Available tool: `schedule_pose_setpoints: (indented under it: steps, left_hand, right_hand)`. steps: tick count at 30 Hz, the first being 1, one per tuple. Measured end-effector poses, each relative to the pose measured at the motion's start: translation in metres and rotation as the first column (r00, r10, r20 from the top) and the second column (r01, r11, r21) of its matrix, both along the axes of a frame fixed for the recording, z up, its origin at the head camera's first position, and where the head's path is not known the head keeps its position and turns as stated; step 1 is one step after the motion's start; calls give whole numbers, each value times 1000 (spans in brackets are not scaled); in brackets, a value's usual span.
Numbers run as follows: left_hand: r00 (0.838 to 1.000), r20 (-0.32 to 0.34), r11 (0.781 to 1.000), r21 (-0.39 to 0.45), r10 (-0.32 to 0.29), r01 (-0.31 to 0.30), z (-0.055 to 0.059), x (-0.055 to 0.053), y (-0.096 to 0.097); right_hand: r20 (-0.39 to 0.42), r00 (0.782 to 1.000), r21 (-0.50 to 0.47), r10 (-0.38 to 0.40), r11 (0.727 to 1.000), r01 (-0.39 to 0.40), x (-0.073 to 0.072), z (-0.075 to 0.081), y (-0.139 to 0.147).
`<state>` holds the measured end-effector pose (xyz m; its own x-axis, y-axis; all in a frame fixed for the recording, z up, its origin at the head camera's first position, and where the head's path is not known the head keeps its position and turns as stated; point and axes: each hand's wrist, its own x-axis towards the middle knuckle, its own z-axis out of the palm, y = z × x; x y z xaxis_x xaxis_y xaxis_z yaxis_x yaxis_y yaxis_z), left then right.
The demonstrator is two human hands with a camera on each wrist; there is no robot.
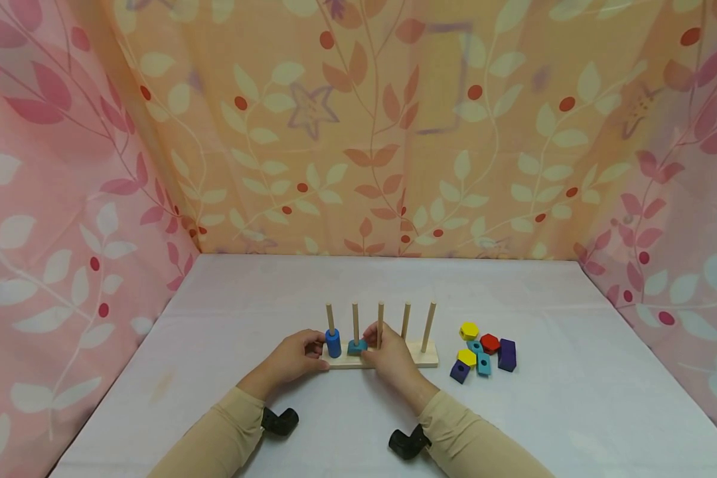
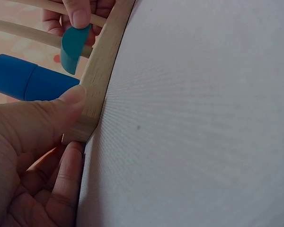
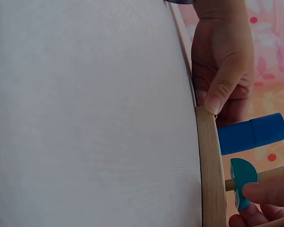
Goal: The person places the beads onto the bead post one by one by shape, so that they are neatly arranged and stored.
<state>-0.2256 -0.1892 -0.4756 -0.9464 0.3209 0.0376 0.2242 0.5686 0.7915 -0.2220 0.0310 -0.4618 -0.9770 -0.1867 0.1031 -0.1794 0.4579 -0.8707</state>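
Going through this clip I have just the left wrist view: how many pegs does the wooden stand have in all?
Observer: The head view shows five pegs along the wooden stand.
Operator: Are any loose blocks lying off the stand?
Observer: Yes, a group of loose blocks lies to the right of the stand.
Operator: Is any of them red?
Observer: One is, a red hexagonal block.
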Motion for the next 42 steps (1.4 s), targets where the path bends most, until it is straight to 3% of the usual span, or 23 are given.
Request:
schedule_pose_setpoints:
  steps: [13, 20, 28, 42]
  left_hand:
    - [1000, 4, 1000, -11, 14, -14, 0, -2, -1]
    - [1000, 1, 1000, -15, 11, -11, -2, -3, -2]
    - [1000, -7, 1000, -26, 10, -10, -2, -3, -2]
    - [1000, 5, 1000, -24, 11, -11, 2, 1, 1]
  right_hand:
    - [4, 1000, -17, 11, 1000, -11, -2, -1, -1]
    - [56, 997, -85, 59, 995, -54, 3, 9, 4]
    - [4, 992, -132, 125, 983, -124, 10, 23, 20]
    - [102, 973, -207, 207, 961, -183, 23, 41, 69]
